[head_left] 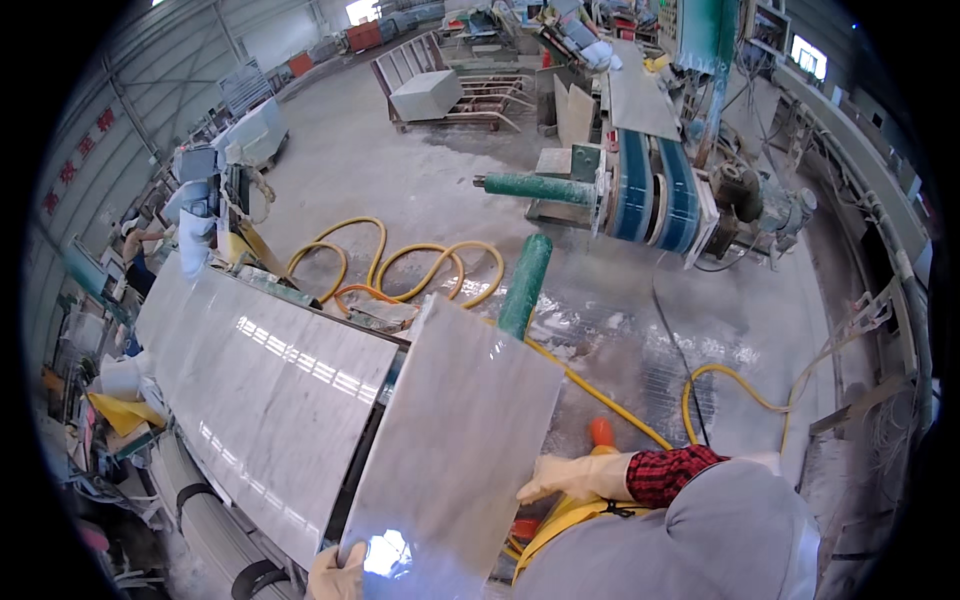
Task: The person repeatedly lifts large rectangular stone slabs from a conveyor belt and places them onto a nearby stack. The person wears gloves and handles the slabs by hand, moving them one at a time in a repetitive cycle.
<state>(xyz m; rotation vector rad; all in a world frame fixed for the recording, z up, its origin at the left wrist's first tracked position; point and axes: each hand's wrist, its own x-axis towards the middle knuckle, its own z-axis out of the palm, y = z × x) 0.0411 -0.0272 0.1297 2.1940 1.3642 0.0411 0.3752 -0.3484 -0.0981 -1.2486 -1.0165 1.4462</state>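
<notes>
At seven o'clock, an edge is held by the left hand (pixel 337 575), fingers curled; at six, the pale stone slab (pixel 460 415), probably heavy, stiff, brittle, slick, is best gripped by opposite edges; at five, it is touched by the right hand (pixel 570 477), finger closure cannot be told.

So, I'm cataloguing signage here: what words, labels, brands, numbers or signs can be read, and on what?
Far-left wall: red signs with pale characters, too small and slanted to quote reliably.
Marble-like slab at the hands: no lettering visible.
Motor beside the blue belts: any label is too small to read.
</notes>
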